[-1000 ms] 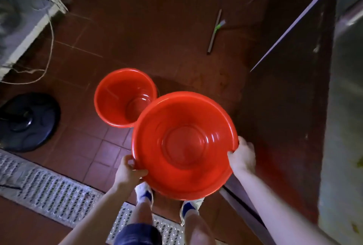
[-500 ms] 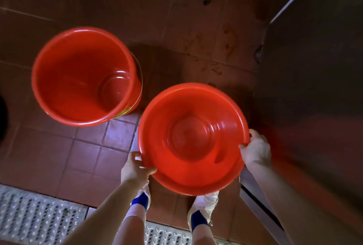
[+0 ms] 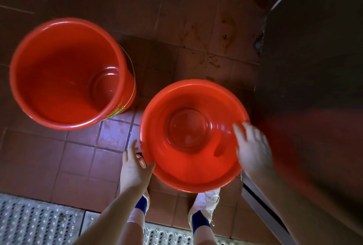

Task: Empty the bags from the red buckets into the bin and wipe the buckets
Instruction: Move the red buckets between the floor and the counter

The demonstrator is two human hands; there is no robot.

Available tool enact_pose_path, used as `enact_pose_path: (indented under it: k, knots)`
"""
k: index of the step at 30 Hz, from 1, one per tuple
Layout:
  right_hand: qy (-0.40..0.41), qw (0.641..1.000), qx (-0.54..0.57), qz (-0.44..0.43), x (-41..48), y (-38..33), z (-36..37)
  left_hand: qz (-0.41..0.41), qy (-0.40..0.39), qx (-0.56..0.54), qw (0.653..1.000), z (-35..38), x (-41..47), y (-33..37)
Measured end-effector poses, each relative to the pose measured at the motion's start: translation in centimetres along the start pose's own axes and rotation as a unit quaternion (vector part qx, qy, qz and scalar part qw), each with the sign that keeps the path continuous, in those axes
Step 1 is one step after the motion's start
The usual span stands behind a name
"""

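Two red buckets, seen from above: one deep bucket [image 3: 64, 79] on the tiled floor [image 3: 78, 156], far left; one shallow bucket [image 3: 188, 131], near right. Two hands flank the shallow one: left hand [image 3: 135, 168], fingers spread, at its near-left rim; right hand [image 3: 253, 150], blurred, fingers spread, over its right rim.

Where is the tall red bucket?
Head view: the tall red bucket stands on the tiled floor at the left, beside the wide red basin.
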State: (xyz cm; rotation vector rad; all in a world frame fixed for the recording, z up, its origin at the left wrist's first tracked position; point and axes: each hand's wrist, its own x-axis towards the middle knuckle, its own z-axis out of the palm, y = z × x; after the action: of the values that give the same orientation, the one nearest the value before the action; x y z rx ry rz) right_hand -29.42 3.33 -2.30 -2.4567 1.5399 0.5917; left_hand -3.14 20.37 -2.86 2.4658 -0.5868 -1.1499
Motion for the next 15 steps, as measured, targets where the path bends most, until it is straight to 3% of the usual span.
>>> enact_pose_path:
  k: [2,4,15]
  knots:
    - [-0.073,0.988,-0.059,-0.120,-0.2,-0.2,0.2,0.047,0.030,0.037,0.998,-0.5,-0.1,0.7]
    - [-0.151,0.972,-0.091,-0.158,-0.5,0.2,0.6,0.065,0.024,0.058,0.996,-0.7,-0.1,1.3]
    - [-0.252,0.955,-0.128,-0.087,-1.7,4.3,-0.7,0.098,-0.088,0.088,0.987,0.6,-1.0,2.6]
